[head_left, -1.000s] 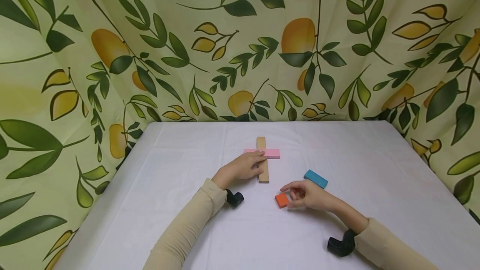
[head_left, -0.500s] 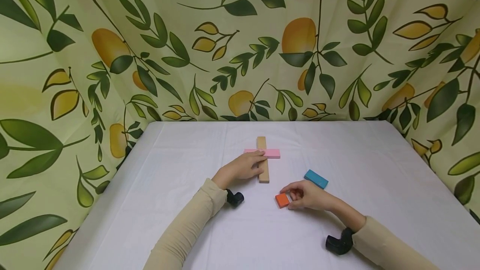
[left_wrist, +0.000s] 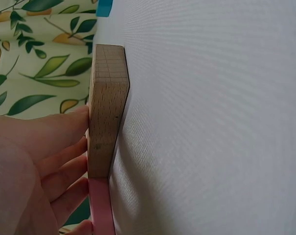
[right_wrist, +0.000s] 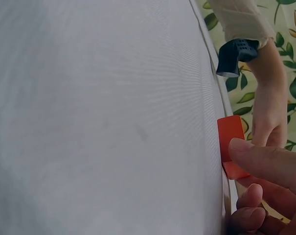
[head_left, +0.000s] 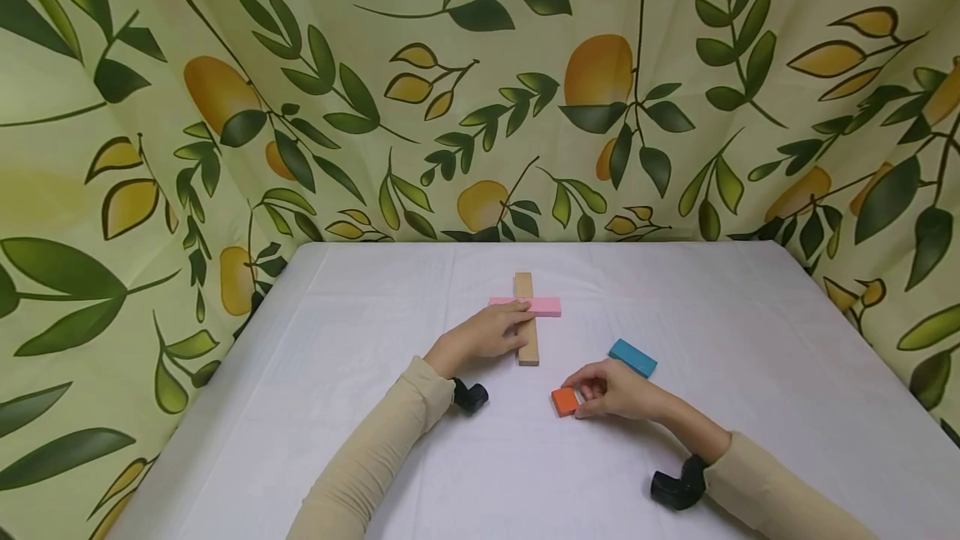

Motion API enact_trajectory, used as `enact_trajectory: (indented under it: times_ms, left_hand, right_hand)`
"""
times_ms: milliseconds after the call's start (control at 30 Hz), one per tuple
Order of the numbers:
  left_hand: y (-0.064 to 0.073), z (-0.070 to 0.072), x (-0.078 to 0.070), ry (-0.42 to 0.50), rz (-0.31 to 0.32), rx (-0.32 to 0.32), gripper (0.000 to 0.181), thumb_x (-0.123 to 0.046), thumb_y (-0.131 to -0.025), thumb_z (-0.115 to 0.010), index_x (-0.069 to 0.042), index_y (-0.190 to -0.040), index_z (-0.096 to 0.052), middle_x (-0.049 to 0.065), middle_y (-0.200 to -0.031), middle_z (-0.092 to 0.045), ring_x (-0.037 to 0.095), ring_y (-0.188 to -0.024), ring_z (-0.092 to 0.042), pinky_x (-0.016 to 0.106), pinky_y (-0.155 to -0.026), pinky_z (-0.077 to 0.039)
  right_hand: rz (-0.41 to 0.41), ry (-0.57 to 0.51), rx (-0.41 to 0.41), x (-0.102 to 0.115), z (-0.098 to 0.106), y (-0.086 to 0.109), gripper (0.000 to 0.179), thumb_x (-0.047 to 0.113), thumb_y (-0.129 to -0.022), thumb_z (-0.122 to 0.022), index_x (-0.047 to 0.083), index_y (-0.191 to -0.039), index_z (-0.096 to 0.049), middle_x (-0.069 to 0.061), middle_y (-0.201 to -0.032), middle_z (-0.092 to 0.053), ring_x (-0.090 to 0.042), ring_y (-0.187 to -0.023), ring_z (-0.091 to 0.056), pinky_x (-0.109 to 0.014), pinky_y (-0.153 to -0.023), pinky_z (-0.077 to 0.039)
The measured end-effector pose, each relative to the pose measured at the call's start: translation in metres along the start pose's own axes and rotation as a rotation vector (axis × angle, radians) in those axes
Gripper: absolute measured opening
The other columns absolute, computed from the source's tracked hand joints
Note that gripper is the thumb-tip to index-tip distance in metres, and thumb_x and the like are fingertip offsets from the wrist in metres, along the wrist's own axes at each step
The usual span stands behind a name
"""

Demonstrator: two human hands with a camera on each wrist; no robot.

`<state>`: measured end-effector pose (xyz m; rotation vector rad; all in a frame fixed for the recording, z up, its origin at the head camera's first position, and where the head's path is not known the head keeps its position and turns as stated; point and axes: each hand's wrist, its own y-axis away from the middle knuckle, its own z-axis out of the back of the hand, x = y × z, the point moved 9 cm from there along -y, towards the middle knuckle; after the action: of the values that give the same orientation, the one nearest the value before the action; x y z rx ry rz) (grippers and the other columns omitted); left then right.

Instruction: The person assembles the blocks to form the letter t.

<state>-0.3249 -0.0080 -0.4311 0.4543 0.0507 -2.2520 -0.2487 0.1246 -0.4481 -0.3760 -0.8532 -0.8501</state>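
In the head view, a pink block [head_left: 547,307] lies crosswise between a plain wooden block [head_left: 529,352] in front and a wooden piece [head_left: 522,284] behind, forming a cross. My left hand [head_left: 483,333] rests over the pink block and the front wooden block. Up close in the left wrist view, its fingertips touch the wooden block [left_wrist: 107,122] and the pink block [left_wrist: 102,205]. Nearer and to the right, my right hand [head_left: 622,390] pinches a small orange block [head_left: 565,402] between thumb and forefinger. The thumb lies against the orange block [right_wrist: 231,139] in the right wrist view.
A blue block [head_left: 632,357] lies just behind my right hand. All blocks are on a white-covered table [head_left: 360,298], with a leaf-and-fruit patterned curtain [head_left: 420,107] behind. Each wrist wears a black camera mount [head_left: 470,397].
The right thumb and forefinger have closed in slightly on the orange block, which barely moves. My left hand stays in place on the cross.
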Motion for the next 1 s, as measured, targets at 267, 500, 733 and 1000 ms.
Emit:
enact_trajectory:
  times_ms: [267,500,733,1000]
  left_hand:
    - [-0.0001,0.0006,-0.0005,0.004,-0.003,-0.004,0.051,-0.026,-0.098,-0.055,-0.01,-0.145,-0.044,0.007,-0.156,-0.038,0.021,-0.149,-0.031,0.037,-0.122,-0.028]
    - [0.0,0.0008,-0.001,0.008,-0.007,-0.005,0.051,-0.026,-0.098,-0.055,-0.009,-0.144,-0.045,0.007,-0.156,-0.038,0.022,-0.148,-0.031,0.038,-0.122,-0.028]
    - [0.0001,0.0014,-0.0012,0.002,-0.003,-0.004,0.051,-0.027,-0.098,-0.055,-0.01,-0.145,-0.045,0.007,-0.156,-0.038,0.022,-0.148,-0.032,0.037,-0.122,-0.028]
    - [-0.0001,0.0011,-0.0012,0.036,-0.017,0.0,0.05,-0.025,-0.098,-0.054,-0.007,-0.144,-0.045,0.009,-0.156,-0.037,0.023,-0.149,-0.031,0.039,-0.123,-0.027]
  right_hand:
    - [0.0,-0.023,-0.017,-0.002,0.0012,-0.0007,0.034,0.015,-0.078,-0.079,-0.001,-0.107,-0.071,0.004,-0.069,-0.05,0.003,-0.061,-0.041,-0.013,-0.052,-0.034]
    - [-0.022,-0.052,-0.034,-0.0012,0.0024,-0.0018,0.037,0.017,-0.078,-0.079,-0.003,-0.107,-0.07,0.007,-0.069,-0.049,0.003,-0.061,-0.043,-0.013,-0.053,-0.035]
    - [-0.074,-0.096,-0.064,-0.0001,0.0037,-0.0047,0.039,0.016,-0.078,-0.079,-0.005,-0.109,-0.068,0.004,-0.069,-0.049,0.001,-0.061,-0.043,-0.014,-0.053,-0.035]
    - [-0.129,-0.117,-0.115,-0.005,0.0041,-0.0068,0.041,0.016,-0.078,-0.079,-0.005,-0.11,-0.068,0.002,-0.068,-0.047,-0.001,-0.061,-0.043,-0.014,-0.052,-0.035]
